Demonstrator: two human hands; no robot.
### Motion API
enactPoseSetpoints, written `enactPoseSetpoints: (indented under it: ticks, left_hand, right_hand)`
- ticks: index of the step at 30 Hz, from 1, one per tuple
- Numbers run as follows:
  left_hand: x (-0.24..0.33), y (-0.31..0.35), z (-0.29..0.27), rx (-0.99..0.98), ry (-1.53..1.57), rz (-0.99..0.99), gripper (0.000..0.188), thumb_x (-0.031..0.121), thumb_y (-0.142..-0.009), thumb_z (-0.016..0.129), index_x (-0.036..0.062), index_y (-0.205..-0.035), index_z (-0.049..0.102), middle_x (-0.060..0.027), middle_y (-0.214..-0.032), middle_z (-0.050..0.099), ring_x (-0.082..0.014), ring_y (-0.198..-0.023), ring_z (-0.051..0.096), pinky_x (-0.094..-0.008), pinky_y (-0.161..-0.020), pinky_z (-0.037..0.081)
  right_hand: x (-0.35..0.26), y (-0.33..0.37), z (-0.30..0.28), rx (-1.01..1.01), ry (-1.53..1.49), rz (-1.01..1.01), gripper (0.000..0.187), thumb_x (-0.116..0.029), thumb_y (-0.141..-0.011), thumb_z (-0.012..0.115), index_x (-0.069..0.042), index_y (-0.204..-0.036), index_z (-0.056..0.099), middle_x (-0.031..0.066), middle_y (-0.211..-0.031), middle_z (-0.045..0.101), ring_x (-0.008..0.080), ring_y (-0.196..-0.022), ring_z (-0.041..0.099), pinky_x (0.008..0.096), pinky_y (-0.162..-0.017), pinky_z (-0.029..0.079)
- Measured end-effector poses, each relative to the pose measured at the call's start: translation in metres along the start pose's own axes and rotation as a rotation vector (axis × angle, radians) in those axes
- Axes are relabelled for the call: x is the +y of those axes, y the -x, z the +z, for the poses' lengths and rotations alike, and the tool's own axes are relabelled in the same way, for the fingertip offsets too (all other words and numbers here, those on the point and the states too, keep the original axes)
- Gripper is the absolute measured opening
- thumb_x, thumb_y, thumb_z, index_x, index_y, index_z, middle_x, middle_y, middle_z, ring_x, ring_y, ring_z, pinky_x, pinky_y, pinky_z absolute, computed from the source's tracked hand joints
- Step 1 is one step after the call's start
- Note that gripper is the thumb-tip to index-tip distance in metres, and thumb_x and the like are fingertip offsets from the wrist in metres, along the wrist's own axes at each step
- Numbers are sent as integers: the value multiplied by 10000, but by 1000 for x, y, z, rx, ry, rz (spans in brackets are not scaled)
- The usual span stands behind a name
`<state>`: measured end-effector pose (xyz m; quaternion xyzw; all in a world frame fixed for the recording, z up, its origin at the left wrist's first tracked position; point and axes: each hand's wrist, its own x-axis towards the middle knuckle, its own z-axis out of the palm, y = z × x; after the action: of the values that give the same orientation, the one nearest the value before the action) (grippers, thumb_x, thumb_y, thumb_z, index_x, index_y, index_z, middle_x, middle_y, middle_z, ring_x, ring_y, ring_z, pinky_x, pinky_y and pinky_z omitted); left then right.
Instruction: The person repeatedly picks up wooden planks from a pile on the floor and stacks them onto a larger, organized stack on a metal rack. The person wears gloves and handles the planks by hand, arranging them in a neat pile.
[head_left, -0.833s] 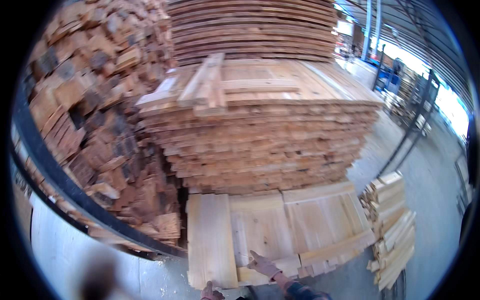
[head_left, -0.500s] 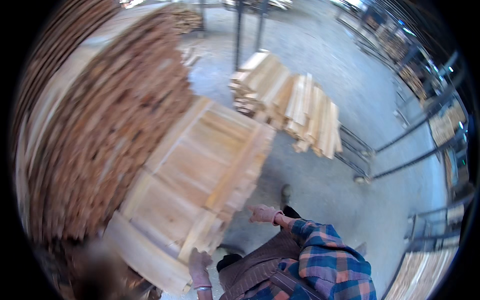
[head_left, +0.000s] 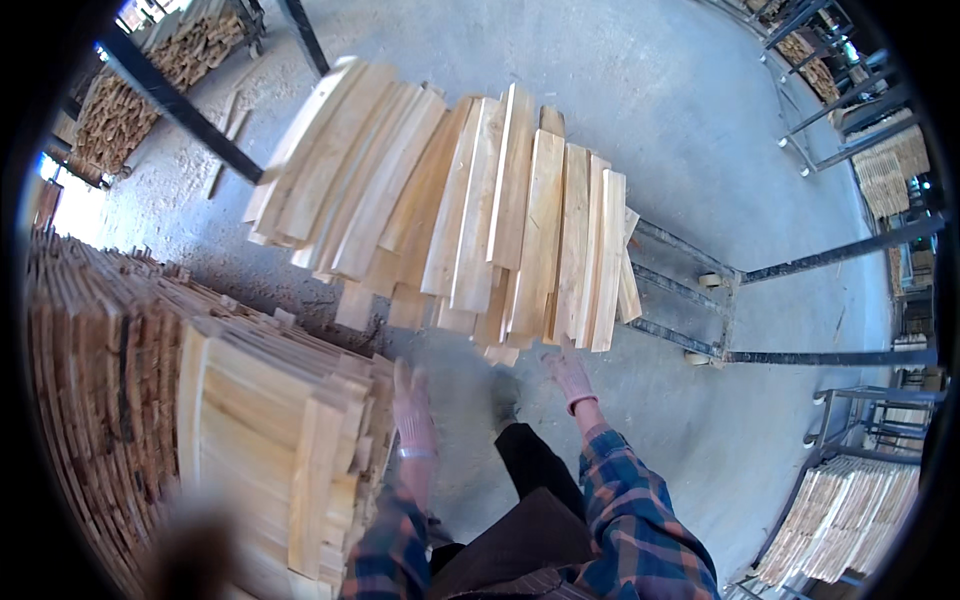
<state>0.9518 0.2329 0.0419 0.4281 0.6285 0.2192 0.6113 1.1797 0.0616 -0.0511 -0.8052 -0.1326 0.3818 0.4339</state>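
A pile of pale wooden boards point(head_left: 470, 200) lies on a wheeled metal cart ahead of me, its near ends uneven. Wearing a pinkish work glove, my right hand point(head_left: 570, 379) reaches just below those near ends, fingers stretched out and holding nothing. Whether its fingertips touch the wood I cannot tell. My left hand point(head_left: 414, 412), gloved alike and slightly blurred, is raised with fingers extended and holds nothing. It is beside the right edge of a tall stack of boards point(head_left: 250, 440) at the lower left.
Metal cart rails point(head_left: 680, 290) stick out to the right of the pile, with casters below. A dark upright post point(head_left: 180, 105) stands at the far left. Another wood stack point(head_left: 165, 80) is behind it. More boards point(head_left: 845, 525) sit on a rack at the lower right.
My view has swung toward the board pile on the cart, which now appears larger and closer. My left hand has come off the stack at the left, and both arms now stretch forward.
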Motion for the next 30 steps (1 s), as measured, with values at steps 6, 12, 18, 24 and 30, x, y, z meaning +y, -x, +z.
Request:
enactPoseSetpoints:
  ticks: [6,12,18,24,30]
  left_hand:
    - [-2,-144,112,-193,82,129,578,374,-890,669,-2,-1303,520,-85,-1075,649,-171,-896,574,-326,-801,475]
    - [5,-146,146,-134,7,20,580,411,-886,669,-19,-1248,528,-111,-1085,630,-201,-961,604,-323,-855,490]
    - [24,-130,161,-237,-220,-192,639,500,-878,631,-32,-1219,537,-99,-984,636,-191,-794,611,-311,-684,514]
    - [-2,-150,140,-105,-161,-125,570,399,-877,664,-25,-1239,542,-87,-1016,641,-169,-825,606,-302,-728,501]
    - [13,-126,160,47,216,-116,519,174,-865,702,-8,-1305,496,-96,-1083,634,-169,-894,621,-283,-766,524]
  right_hand:
    - [38,-96,30,103,-351,128,539,-326,-821,748,-13,-1219,562,89,-985,679,170,-841,649,316,-696,564]
    - [-43,-85,21,-99,-383,255,628,-277,-804,762,49,-1267,489,120,-1029,668,193,-891,635,310,-772,524]
    - [-72,-72,-52,20,79,139,618,-254,-804,744,81,-1260,494,108,-980,677,179,-874,636,315,-768,518]
    - [-147,-34,-90,-97,-579,171,599,-285,-767,751,77,-1201,553,116,-991,683,170,-895,644,299,-777,520]
    - [-116,-83,-54,-259,-176,167,538,-352,-785,745,62,-1098,603,128,-896,675,182,-846,642,309,-745,519]
